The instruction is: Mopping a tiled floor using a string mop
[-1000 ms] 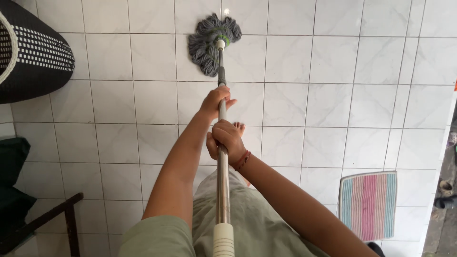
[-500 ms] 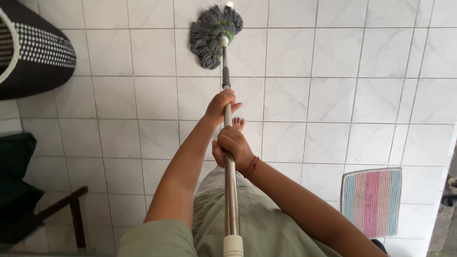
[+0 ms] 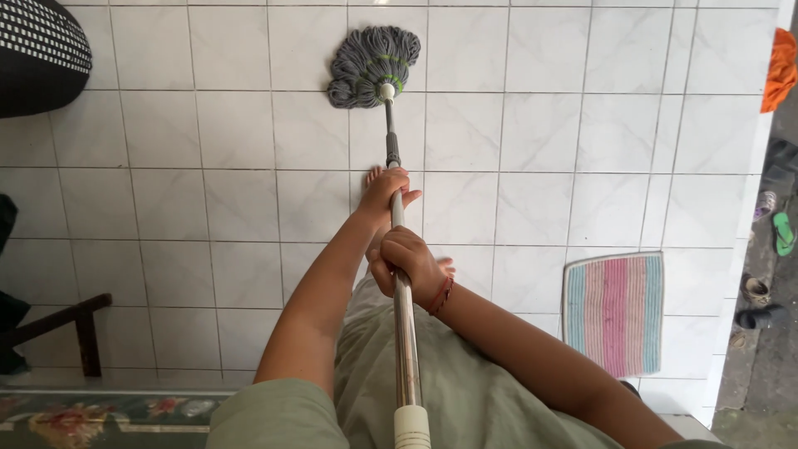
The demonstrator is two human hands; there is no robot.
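Gripping a mop handle [image 3: 404,333] with both hands over white tiles [image 3: 208,199].
Left hand [image 3: 386,189] clenches the pole at 12 o'clock of the right hand [image 3: 409,262], also clenched; grey mop head [image 3: 371,66] rests beyond; striped mat [image 3: 615,312] at 3 o'clock.

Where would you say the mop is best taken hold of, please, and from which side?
On the bare metal handle, from above with fingers wrapped round it: it is a slim, straight tube. The left hand and right hand already grip it so, well clear of the grey mop head.
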